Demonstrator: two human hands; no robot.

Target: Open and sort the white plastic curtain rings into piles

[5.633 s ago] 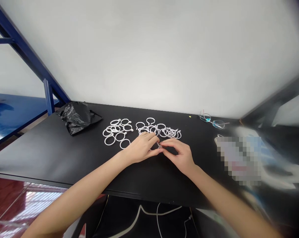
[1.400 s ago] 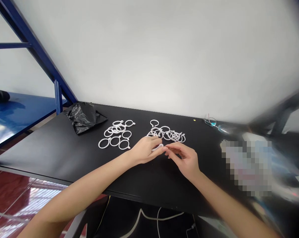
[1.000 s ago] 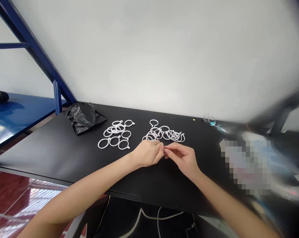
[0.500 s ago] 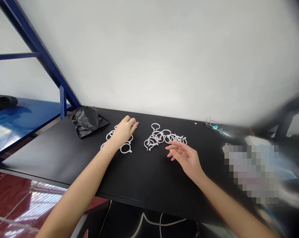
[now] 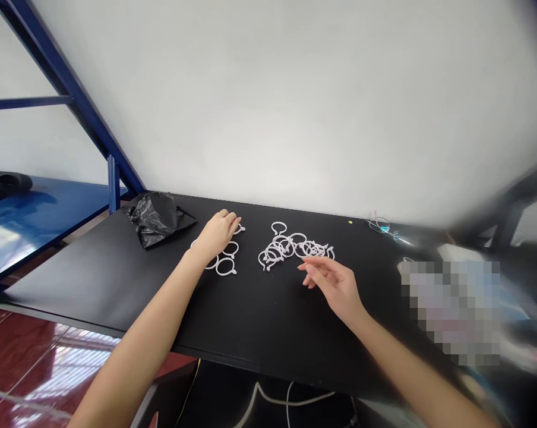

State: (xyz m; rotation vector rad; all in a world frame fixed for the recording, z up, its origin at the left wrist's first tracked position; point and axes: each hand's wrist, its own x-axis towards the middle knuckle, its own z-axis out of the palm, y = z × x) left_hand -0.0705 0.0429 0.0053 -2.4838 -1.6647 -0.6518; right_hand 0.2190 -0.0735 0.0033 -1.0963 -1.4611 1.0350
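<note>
My left hand [image 5: 221, 232] is over the left group of white plastic rings with small eyelets, like curtain rings. Its fingers are bent down and closed at the edge of one white curtain ring [image 5: 240, 228], which sticks out past the fingertips; the grip itself is partly hidden. Nearer to me lie two more rings, one lower ring [image 5: 226, 267] and one upper ring [image 5: 231, 248]. My right hand [image 5: 331, 280] hovers open and empty, fingers loosely bent, just in front of a tangled pile of rings [image 5: 281, 246]. A single ring [image 5: 278, 228] lies behind that pile.
A crumpled black plastic bag [image 5: 159, 219] rests at the back left of the black table [image 5: 259, 315]. Glasses [image 5: 379, 224] lie by the wall at the back right, near clear plastic packaging [image 5: 468, 261]. A blue metal frame [image 5: 85, 119] rises at left.
My left hand has drawn back a little to the left, so the ring at its fingertips shows more. My right hand stays almost in place.
</note>
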